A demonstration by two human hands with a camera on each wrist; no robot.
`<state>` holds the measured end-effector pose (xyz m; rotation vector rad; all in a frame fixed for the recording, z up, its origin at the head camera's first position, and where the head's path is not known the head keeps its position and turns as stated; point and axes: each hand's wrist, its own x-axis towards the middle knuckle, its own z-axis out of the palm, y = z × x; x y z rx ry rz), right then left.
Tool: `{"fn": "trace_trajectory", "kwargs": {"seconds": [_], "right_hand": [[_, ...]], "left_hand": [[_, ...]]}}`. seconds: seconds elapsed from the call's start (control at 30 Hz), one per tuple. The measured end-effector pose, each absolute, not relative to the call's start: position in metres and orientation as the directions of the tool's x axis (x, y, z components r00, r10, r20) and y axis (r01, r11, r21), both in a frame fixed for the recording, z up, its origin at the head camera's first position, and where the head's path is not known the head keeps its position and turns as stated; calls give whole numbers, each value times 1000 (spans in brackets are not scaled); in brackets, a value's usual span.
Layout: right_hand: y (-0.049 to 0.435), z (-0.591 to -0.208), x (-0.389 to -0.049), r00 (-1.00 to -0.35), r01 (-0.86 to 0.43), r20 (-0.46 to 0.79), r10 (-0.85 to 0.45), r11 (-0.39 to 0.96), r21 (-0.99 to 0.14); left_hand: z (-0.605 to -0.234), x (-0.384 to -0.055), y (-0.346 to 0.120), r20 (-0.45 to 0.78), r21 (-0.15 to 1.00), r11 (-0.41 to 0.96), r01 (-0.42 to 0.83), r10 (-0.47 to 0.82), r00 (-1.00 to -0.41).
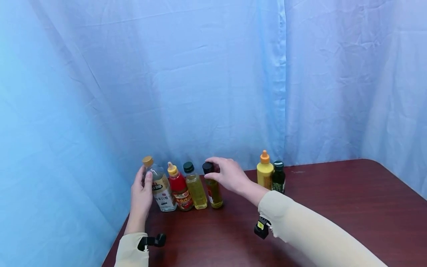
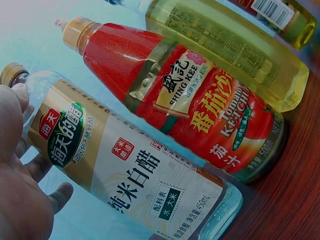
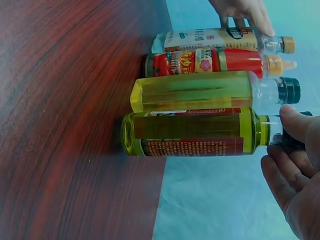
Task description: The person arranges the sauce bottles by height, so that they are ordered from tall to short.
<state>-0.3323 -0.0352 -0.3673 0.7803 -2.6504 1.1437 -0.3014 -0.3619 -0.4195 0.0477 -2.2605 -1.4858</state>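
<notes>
- Had the right hand (image 1: 230,175) pinching the black cap (image 1: 208,168) of the slim oil bottle (image 3: 195,131) between thumb and fingers.
- Found the slim oil bottle standing right of the ketchup bottle (image 2: 175,95), just past the pale oil bottle (image 1: 197,190). Looked round and glossy, yellow-green, with a dark red label full of tiny print.
- Had the left hand (image 1: 141,191) loosely around the vinegar bottle (image 2: 135,165), just left of the ketchup bottle. Looked clear, with a tan cap and gold-and-white label.
- Spotted a yellow squeeze bottle (image 1: 265,173) well right of the ketchup bottle.

Vinegar bottle (image 1: 164,194) and black-capped bottle (image 1: 215,193) stand upright.
</notes>
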Motion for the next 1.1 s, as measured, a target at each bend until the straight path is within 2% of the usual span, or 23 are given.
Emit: {"fn": "trace_trajectory", "kwargs": {"seconds": [1.1], "right_hand": [[-41,-377,-339,-859,-507,318,-402,578,-639]], "left_hand": [[-418,-305,-354,330,881,429,201,-251,-910]]}}
